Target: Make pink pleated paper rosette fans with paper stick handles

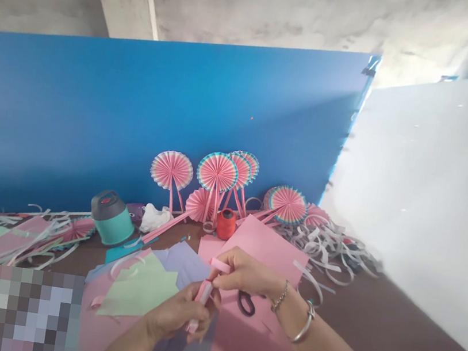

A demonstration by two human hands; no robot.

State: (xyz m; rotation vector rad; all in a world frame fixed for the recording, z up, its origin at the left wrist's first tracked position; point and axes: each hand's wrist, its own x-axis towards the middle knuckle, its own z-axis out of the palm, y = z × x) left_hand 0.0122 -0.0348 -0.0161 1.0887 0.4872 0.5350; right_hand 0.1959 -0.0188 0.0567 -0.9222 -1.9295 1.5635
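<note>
My left hand (pixel 180 312) is closed around a folded pink paper strip (pixel 201 297), held upright low in the middle of the view. My right hand (pixel 246 273), with bracelets on the wrist, pinches the strip's upper end (pixel 220 265) between thumb and fingers. Black scissors (pixel 246 303) lie on the pink sheets just below the right hand. Loose sheets of pink paper (pixel 265 244), green paper (pixel 139 290) and lilac paper (pixel 186 265) cover the table under both hands.
Several pink pleated paper fans (pixel 217 173) lean on a blue board (pixel 137 121) at the back. A teal jar (pixel 112 218), an orange thread spool (pixel 226 224), and grey paper offcuts (pixel 332 247) lie nearby. A white board (pixel 431 197) stands at the right.
</note>
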